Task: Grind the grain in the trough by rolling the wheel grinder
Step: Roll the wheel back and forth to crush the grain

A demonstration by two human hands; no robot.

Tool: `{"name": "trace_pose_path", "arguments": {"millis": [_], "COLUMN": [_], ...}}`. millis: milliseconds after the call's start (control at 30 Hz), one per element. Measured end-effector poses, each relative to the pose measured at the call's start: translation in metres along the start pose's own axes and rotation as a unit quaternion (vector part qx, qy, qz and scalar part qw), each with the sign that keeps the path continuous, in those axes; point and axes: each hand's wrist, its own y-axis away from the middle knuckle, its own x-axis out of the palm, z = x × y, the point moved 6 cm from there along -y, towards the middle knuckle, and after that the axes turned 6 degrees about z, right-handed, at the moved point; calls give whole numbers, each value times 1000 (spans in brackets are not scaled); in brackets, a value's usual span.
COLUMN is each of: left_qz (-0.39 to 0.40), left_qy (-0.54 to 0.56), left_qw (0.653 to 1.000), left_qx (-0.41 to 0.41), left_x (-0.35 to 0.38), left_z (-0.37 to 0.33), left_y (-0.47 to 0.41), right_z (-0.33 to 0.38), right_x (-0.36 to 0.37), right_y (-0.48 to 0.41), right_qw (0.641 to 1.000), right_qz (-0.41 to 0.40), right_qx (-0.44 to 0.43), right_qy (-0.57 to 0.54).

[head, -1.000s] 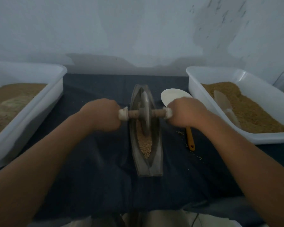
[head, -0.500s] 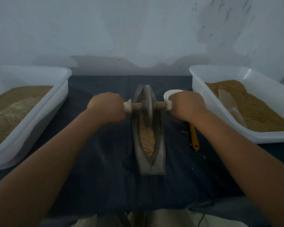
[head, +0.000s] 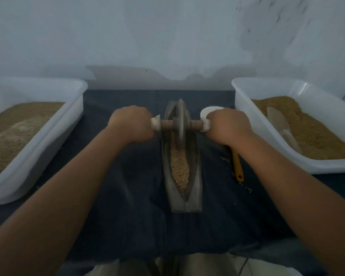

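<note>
Left hand (head: 130, 125), right hand (head: 228, 127) tight round the wheel grinder (head: 180, 124) handles, now farther up the trough (head: 196, 186), more grain (head: 180, 168) bare.

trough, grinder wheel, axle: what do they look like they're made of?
trough: dull dark grey, matte, thick-walled; probably cast metal, possibly stone.
wheel: same dull grey, thin-rimmed disc; likely metal.
axle: brown and matte, looks like wood; the whitish end collars are of unclear material.

Around the wheel grinder (head: 180, 122) axle, left hand (head: 130, 124) and right hand (head: 228, 126) — wheel far up the trough (head: 197, 176), grain (head: 180, 170) nearer.
</note>
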Motion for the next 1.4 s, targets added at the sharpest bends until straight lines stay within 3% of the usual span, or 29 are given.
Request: {"name": "trace_pose_path", "arguments": {"millis": [100, 167, 200, 267, 367, 433, 467, 567, 667, 767, 867, 1000, 1133, 1200, 1233, 1300, 1333, 1400], "left_qz": [92, 113, 109, 104, 56, -3, -19, 6, 63, 21, -4, -49, -25, -4, 0, -19, -31, -32], "left_qy": [-7, -28, -38, -40, -12, 7, 19, 53, 57, 35, 12, -24, -22, -28, -34, -59, -69, -71], "left_qw": [994, 988, 987, 987, 997, 1000, 999, 998, 996, 996, 998, 998, 999, 999, 998, 992, 989, 989], "left_qx": [64, 99, 112, 117, 54, -7, -29, -28, 32, 78, 55, -22, -13, 27, 53, 108, 126, 124], "left_x": [7, 15, 17, 18, 8, 3, 5, 18, 34, 38, 35, 9, 7, 9, 10, 8, 7, 11], "left_z": [-5, -6, -8, -8, 0, 8, 10, 10, 12, 11, 10, 11, 6, 3, 1, -5, -7, -6], "left_y": [24, 46, 51, 46, 15, 1, -3, 5, 40, 76, 61, 5, -1, 19, 31, 55, 62, 63], "right_z": [-6, -6, -6, -6, -3, 2, 3, 7, 7, 4, 3, 2, -3, -2, -3, -2, 0, 1], "right_x": [16, 25, 28, 29, 13, -1, -4, -10, -6, 4, 10, 5, 12, 14, 18, 25, 25, 26], "right_y": [26, 58, 70, 69, 28, 6, -2, -10, 24, 71, 59, 5, -2, 16, 30, 66, 83, 90], "right_qw": [986, 937, 922, 940, 995, 1000, 999, 998, 992, 976, 988, 1000, 1000, 997, 986, 932, 910, 922], "right_qz": [156, 307, 339, 296, 81, -24, -37, -14, 104, 180, 133, -2, 2, 66, 143, 310, 351, 327], "right_qx": [-30, -48, -55, -53, -25, -20, -21, -37, -78, -108, -69, -11, 1, -21, -35, -45, -48, -53], "right_qy": [-57, -156, -178, -160, -49, 1, 15, 45, -4, -67, -36, -1, -15, -45, -78, -181, -216, -203]}}
